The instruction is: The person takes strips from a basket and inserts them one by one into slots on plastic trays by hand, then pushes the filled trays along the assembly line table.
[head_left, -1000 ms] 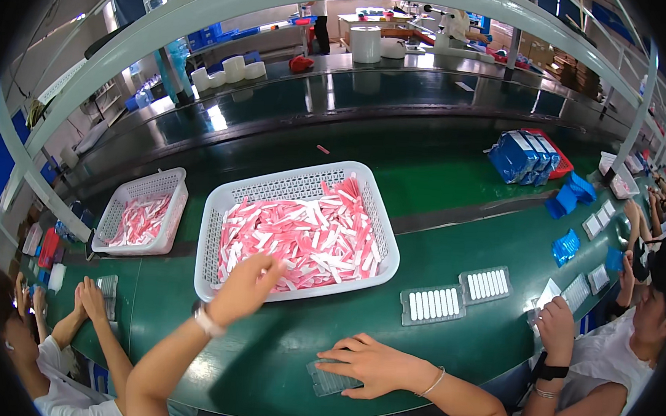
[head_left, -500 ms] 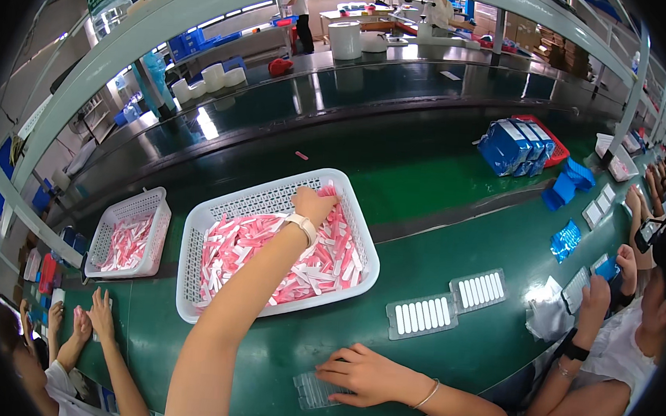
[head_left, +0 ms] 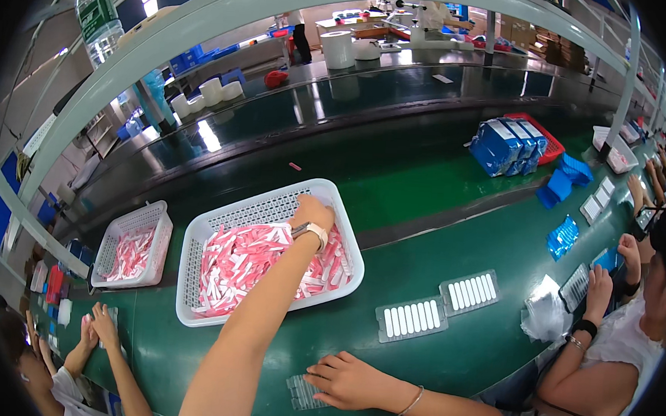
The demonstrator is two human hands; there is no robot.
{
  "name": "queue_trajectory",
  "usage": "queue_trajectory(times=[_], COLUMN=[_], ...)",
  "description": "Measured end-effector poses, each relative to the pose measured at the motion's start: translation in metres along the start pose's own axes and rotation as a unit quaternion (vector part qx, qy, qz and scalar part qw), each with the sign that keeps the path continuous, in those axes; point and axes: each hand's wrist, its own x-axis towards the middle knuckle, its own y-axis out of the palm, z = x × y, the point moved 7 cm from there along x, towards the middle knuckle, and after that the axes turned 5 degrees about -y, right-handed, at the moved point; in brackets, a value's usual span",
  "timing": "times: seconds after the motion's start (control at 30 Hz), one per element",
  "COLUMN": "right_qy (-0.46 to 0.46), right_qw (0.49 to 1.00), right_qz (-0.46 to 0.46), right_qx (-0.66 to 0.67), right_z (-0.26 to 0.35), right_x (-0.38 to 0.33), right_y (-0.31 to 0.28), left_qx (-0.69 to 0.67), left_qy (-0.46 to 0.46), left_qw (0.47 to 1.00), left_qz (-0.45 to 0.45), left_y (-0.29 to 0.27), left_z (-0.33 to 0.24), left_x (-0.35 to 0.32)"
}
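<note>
Pink-and-white sachets (head_left: 257, 268), heaped loose in a white perforated basket (head_left: 202, 234) on the near side of a green table (head_left: 453, 246). Left hand (head_left: 311, 210) stretched over the heap to the far rim of that basket, wristband showing, fingers curled down at the rim; whether pinching a sachet, cannot tell. Right hand (head_left: 345, 380) flat near the front edge, fingers spread wide over a clear plastic tray (head_left: 300, 393), pressing it to the table.

Just right of the basket, two grey trays of white oblong pieces (head_left: 437, 306) lying side by side. Farther left, a smaller white basket (head_left: 134, 243) with more pink sachets. Beyond the green strip, a dark glossy belt running the length of the line, reflecting ceiling lights. Blue packs in a red crate (head_left: 516, 143) well off to the far right. Pale rail (head_left: 207, 17) arching overhead, a water bottle (head_left: 97, 14) standing on it. Other people's hands at both lower corners, busy at the same table.
</note>
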Motion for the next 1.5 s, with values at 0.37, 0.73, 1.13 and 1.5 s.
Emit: queue_trajectory(times=[0.37,0.73,1.13,1.5], right_qy=[0.004,0.008,0.010,0.144], right_qw=[1.000,1.000,0.999,0.928], right_qz=[0.019,0.000,0.023,-0.331], right_qx=[-0.014,-0.019,-0.047,0.094], right_z=[0.003,0.005,0.006,0.031], right_x=[0.002,0.003,0.003,0.031], right_y=[-0.005,-0.005,-0.008,-0.085], left_qx=[-0.395,-0.719,-0.721,-0.875], left_qy=[0.188,-0.019,-0.019,-0.047], left_qw=[0.898,0.652,0.595,0.399], left_qz=[0.050,0.238,0.355,0.269], left_y=[-0.030,-0.066,-0.100,-0.120], left_z=[0.010,0.052,0.061,0.071], left_x=[0.006,0.005,-0.069,-0.222])
